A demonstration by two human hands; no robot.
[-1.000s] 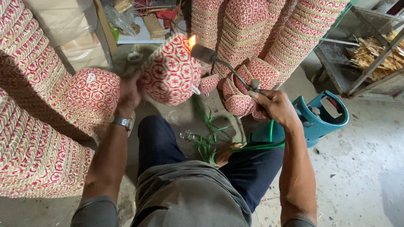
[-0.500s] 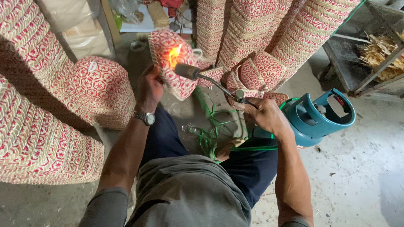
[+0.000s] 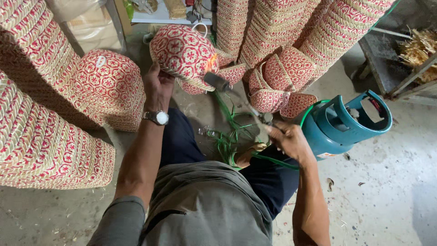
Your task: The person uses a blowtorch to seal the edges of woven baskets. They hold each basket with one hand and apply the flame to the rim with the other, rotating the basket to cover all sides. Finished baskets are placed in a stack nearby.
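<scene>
Left hand (image 3: 157,84) clamped on the lower edge of a red-and-cream woven basket (image 3: 182,52), held up at upper centre of the frame; right hand (image 3: 287,139) closed round the handle of a gas torch (image 3: 236,98), nozzle touching or just beside the basket's right side, a small orange flame (image 3: 211,63) at the weave. Hands well apart, wristwatch (image 3: 157,117) on the left. Greatest risk, as a judgement: fire spreading, given tall stacks of the same woven baskets (image 3: 41,105) filling the left of the frame and more stacks (image 3: 291,32) across the top, all dry fibre near the flame; a wavering nozzle or a spark enough to scorch or ignite them. Next: the blue-green gas cylinder (image 3: 339,125) at centre right, just beside the right forearm, likely fed by the green hose (image 3: 273,160) running over the lap; a snagged or kinked hose could jerk the torch off line. Then the held basket itself: too long in one spot and the weave chars through. Smaller again: fingers of the left hand close to the heated surface, burn likely if the flame drifts left. Loose green strands (image 3: 227,136) on the floor between the knees, also flammable. No counter in use; bare grey concrete floor (image 3: 391,191), dusty, flecked with scraps. Cramped workroom, metal rack with straw-coloured offcuts (image 3: 419,48) at upper right.
</scene>
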